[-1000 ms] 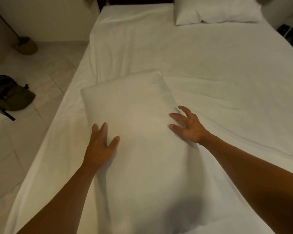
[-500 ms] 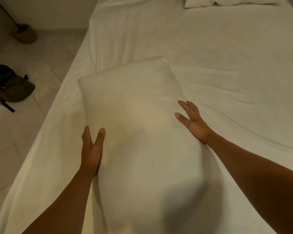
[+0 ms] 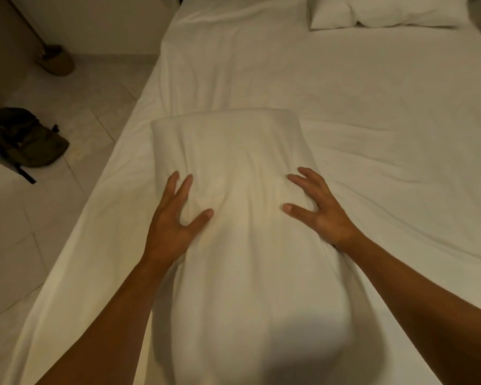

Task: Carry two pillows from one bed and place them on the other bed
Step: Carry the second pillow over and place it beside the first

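Both hands, left hand (image 3: pixel 172 220) and right hand (image 3: pixel 321 211), press spread-fingered onto the near pillow (image 3: pixel 245 232) on the bed (image 3: pixel 372 107); another pillow (image 3: pixel 383 11) lies far right.

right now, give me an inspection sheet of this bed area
surface: white bed, sheet wrinkled
job's things: near pillow flat on the sheet; far pillow at the head end
clutter: dark backpack and tan object on the tiled floor
grippers: left hand and right hand spread open, pressing the near pillow
cables: nothing seen
surroundings: light wall beyond the floor
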Tool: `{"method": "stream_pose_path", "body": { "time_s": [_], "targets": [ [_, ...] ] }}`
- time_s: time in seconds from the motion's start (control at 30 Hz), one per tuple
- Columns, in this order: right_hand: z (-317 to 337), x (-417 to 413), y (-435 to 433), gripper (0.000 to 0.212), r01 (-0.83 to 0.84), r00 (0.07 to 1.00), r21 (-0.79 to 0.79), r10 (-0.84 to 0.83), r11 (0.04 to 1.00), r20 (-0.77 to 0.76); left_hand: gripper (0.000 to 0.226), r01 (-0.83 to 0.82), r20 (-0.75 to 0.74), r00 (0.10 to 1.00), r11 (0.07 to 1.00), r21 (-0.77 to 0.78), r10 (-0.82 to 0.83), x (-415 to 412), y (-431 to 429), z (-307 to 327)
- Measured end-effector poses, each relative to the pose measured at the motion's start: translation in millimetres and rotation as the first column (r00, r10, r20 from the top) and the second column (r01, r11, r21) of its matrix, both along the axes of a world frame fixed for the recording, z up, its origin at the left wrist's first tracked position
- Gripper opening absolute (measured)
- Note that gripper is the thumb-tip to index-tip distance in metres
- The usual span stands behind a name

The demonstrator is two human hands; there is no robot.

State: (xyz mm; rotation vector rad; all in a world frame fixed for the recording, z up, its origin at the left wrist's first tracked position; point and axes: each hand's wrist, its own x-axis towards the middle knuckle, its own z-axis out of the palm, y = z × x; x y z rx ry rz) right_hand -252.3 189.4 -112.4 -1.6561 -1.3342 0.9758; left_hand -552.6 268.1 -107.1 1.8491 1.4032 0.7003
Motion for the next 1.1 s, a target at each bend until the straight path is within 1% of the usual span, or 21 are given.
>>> {"method": "stream_pose_path", "body": {
  "time_s": [0.07,0.17,0.3,0.47,0.6,0.77,0.87,0.97,1.1],
  "targets": [
    [-6,-3,-13,0.063,0.002,1.0,0.003,-0.002,1.0,0.026,0.081,0.059,-0.024,0.998,0.998,0.02,-0.059,-3,-2,-1],
    [-22,-7,-30,0.066,0.011,0.997,-0.046,-0.008,0.999,0.08,0.086,0.138,-0.117,0.984,0.99,0.01,-0.136,-6,-4,-10],
    [-35,-9,-31,0.07,0.02,0.993,-0.065,-0.013,0.998,0.12,0.085,0.156,-0.18,0.972,0.988,0.012,-0.152,-10,-6,-28],
    [-36,-11,-26,0.079,0.025,0.993,-0.103,-0.013,0.994,0.118,0.086,0.134,-0.186,0.974,0.991,0.0,-0.132,-11,-3,-37],
    [-24,-16,-27,0.076,0.051,0.995,-0.096,-0.042,0.994,0.093,0.084,0.134,-0.143,0.981,0.991,0.011,-0.132,-7,-4,-28],
    [9,-27,-29,0.076,0.023,0.987,-0.099,-0.006,0.995,0.16,0.081,0.153,-0.074,0.986,0.988,0.027,-0.15,-10,-11,-5],
    [40,-35,-30,0.073,0.006,0.978,-0.073,0.009,0.997,0.208,0.083,0.147,-0.078,0.986,0.989,0.032,-0.144,-17,-16,18],
    [81,-46,-30,0.07,-0.013,0.968,-0.034,0.021,0.999,0.252,0.084,0.133,-0.065,0.99,0.989,0.065,-0.128,-29,-20,50],
    [149,-64,-33,0.068,-0.038,0.956,0.018,0.031,0.999,0.293,0.087,0.112,-0.061,0.993,0.988,0.107,-0.106,-50,-26,111]
  ]
}}
